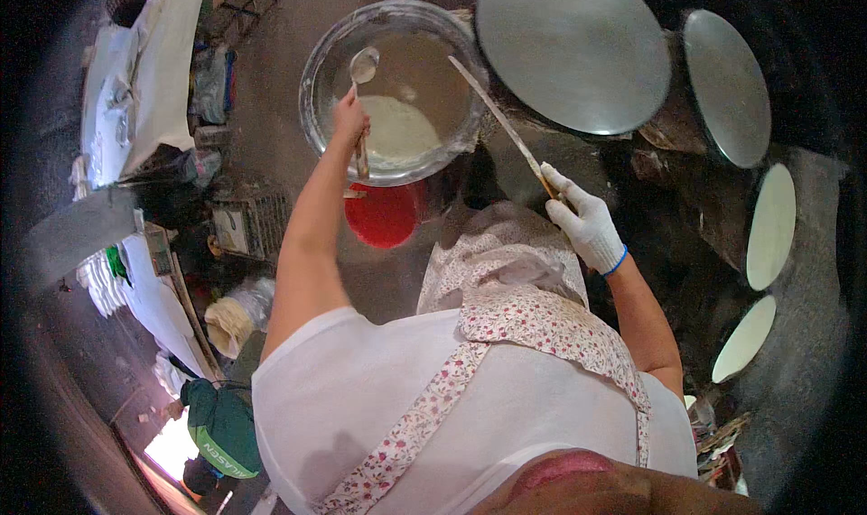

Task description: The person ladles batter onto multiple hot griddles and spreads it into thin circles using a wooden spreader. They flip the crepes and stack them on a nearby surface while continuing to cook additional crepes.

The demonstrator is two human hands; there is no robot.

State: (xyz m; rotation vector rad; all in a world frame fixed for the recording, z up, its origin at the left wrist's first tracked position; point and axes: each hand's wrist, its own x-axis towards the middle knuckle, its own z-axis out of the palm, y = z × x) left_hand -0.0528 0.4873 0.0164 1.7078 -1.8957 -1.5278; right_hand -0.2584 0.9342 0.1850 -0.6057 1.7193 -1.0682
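Note:
My bare left hand (350,118) is closed round the handle of a metal ladle (364,66), whose bowl hangs over a large round basin (312,109). Pale batter (393,129) lies in the near part of that basin. On my right hand (585,226) is a white glove with a blue cuff edge. Its fingers grip the lower end of a long, thin, flat spatula (501,118), which slants up and left so its tip reaches over the basin's right side. A large round griddle (573,50) with a smooth grey surface is just beyond the spatula.
Another round griddle (727,86) stands farther right, followed by two pale round discs (770,226). Below the basin sits a red round object (384,215). To the left are a white-covered table (167,73), a wire crate (248,222) and a person in green (217,425).

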